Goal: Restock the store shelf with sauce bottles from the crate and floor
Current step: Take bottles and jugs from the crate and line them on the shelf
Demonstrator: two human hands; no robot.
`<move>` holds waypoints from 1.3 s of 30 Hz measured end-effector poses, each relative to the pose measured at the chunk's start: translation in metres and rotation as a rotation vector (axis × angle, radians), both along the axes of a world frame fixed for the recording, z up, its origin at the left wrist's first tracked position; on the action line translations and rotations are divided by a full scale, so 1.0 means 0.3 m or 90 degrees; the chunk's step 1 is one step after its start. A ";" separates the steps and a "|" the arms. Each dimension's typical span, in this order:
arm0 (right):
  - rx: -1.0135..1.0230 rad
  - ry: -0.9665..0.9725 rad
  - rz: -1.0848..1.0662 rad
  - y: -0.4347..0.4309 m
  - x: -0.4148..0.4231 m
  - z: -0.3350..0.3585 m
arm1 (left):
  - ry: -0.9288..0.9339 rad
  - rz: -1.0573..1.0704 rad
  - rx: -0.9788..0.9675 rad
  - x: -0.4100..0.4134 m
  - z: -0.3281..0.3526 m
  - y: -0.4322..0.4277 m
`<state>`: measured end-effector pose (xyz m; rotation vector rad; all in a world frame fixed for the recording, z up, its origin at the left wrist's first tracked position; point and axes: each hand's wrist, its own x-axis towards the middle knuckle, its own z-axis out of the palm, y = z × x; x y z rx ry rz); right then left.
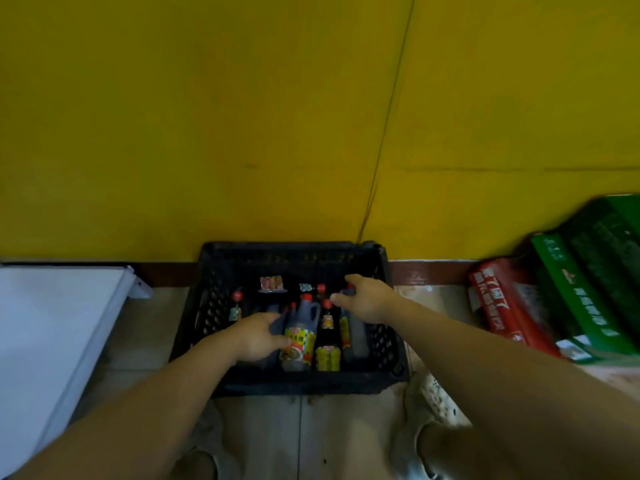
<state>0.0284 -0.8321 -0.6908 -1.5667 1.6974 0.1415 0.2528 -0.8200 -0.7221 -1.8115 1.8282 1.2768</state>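
The black crate (pixel 294 384) sits on the tiled floor (pixel 138 341) against the yellow wall (pixel 207 116), its perforated sides close around both hands. The left hand (pixel 258 336) curls loosely around a dark bottle, fingers touching the big handled sauce jug (pixel 301 332) just to its right. The right hand (pixel 367 301), fingers spread open, hovers over red-capped sauce bottles (pixel 327 320). Green and red boxes (pixel 571 292) lie well beyond the right hand.

Labels on the sauce bottles (pixel 298 336) are too blurred to read. The green boxes (pixel 595 271) run off the right edge. The left hand (pixel 259 336) hides one bottle's body.
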 end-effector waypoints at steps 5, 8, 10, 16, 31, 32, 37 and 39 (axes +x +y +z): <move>0.081 -0.013 0.004 -0.139 0.060 -0.290 | 0.062 0.063 0.078 0.023 -0.259 -0.115; 0.131 -0.022 0.000 -0.216 0.082 -0.441 | 0.069 0.059 0.107 0.034 -0.424 -0.178; 0.135 -0.017 0.019 -0.266 0.095 -0.540 | 0.069 0.052 0.117 0.022 -0.503 -0.204; 0.052 0.140 0.197 -0.368 0.140 -0.749 | -0.096 -0.076 -0.013 -0.007 -0.653 -0.236; 0.046 0.028 -0.040 -0.362 0.238 -0.813 | -0.098 -0.159 0.011 0.069 -0.745 -0.213; 0.054 -0.016 -0.072 -0.350 0.250 -0.787 | -0.075 -0.133 0.024 0.077 -0.732 -0.211; -0.002 -0.081 -0.097 -0.242 0.255 -0.584 | 0.048 -0.049 0.011 0.123 -0.606 -0.149; -0.027 -0.110 -0.119 -0.221 0.254 -0.468 | 0.098 -0.017 -0.005 0.138 -0.519 -0.127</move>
